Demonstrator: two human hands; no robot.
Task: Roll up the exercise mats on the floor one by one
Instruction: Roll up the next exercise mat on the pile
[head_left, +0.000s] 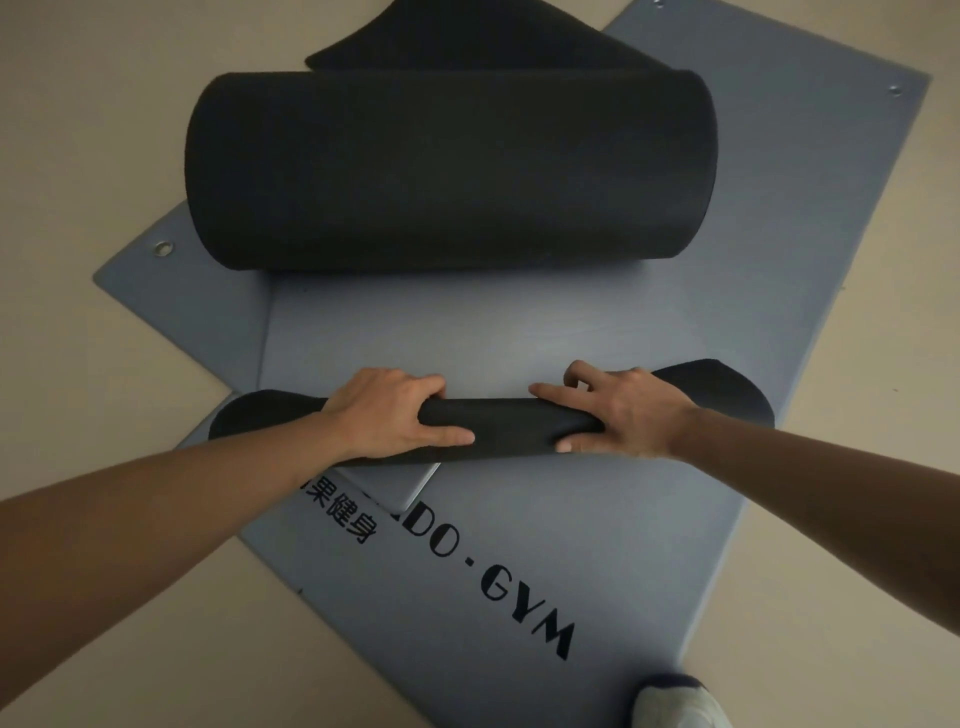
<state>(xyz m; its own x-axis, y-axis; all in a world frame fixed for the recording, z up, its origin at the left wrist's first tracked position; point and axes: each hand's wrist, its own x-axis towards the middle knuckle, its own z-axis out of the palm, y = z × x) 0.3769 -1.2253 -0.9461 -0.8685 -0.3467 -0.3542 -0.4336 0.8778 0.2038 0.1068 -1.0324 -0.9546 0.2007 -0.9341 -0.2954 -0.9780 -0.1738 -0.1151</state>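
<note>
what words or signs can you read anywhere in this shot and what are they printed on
"DO·GYM": black capitals on the large grey foam floor mat; the letters before it are covered.
"果健身": black characters on the same mat; its start is hidden.
No text shows on the large black rolled mat or the small black roll.

The pale beige floor (104, 130) carries a grey mat (597, 519) lettered GYM, laid slantwise. A second grey mat (197, 312), with a metal eyelet (163, 248), pokes out past its left edge.
</note>
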